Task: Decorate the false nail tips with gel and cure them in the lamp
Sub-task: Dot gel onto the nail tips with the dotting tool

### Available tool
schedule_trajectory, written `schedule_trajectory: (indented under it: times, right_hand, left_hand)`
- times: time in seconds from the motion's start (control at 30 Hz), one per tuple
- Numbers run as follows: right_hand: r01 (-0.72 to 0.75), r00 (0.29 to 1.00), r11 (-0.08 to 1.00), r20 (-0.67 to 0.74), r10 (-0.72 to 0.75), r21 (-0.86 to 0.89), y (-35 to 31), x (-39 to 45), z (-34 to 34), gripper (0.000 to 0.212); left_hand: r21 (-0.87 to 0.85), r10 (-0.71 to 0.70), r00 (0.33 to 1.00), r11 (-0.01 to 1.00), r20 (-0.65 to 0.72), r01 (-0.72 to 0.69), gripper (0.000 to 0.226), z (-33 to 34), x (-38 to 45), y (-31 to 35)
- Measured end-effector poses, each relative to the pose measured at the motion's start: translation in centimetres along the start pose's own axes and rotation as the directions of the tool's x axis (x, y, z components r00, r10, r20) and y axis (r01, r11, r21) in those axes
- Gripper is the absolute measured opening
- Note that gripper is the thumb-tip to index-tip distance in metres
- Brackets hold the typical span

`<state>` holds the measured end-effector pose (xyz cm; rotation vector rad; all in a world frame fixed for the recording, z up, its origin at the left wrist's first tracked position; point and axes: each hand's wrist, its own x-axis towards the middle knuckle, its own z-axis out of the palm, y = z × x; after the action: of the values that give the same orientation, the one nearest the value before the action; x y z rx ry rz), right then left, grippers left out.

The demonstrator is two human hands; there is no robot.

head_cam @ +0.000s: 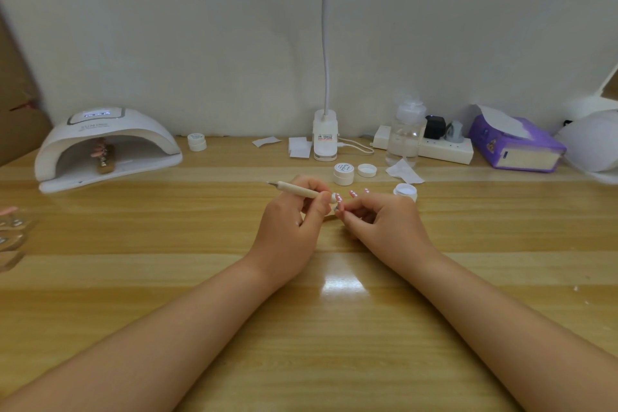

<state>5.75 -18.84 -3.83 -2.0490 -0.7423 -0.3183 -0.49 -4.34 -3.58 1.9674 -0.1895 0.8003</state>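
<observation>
Pinching the pen (302, 191) in left hand (290, 224), right hand (381, 222) is gripping smth tiny mid-desk (200, 278), risking smudging uncured gel.

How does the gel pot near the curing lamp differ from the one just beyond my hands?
The pot by the lamp stands far left at the wall, lid on. The pot by the hands sits right of centre, uncapped, a loose cap lying beyond it. Both are small, white and round.
</observation>
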Motion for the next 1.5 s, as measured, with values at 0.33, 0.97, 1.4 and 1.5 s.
schedule_trajectory:
  times: [0.33, 0.97, 1.4, 1.5]
  right_hand:
    - [0.006, 1.0, 1.0, -0.013, -0.006, -0.013, 0.15, 0.05, 0.08, 0.005]
    - [-0.008, 1.0, 1.0, -0.006, 0.008, -0.001, 0.12, 0.08, 0.05, 0.005]
    - [0.0, 1.0, 1.0, -0.01, 0.0, -0.007, 0.05, 0.03, 0.01, 0.005]
    - [0.001, 1.0, 1.0, -0.004, -0.001, -0.008, 0.06, 0.03, -0.02, 0.007]
  left_hand:
    - [-0.003, -0.005, 1.0, 1.0, -0.002, 0.005, 0.009, -0.01, 0.02, -0.07]
    - [-0.024, 0.004, 0.999, 1.0, -0.052, -0.005, 0.008, -0.14, -0.03, 0.15]
    - [-0.027, -0.026, 1.0, 0.999, -0.012, 0.025, 0.008, 0.02, -0.08, 0.27]
    - [-0.025, -0.027, 1.0, 0.999, -0.009, 0.027, 0.008, -0.01, -0.12, 0.36]
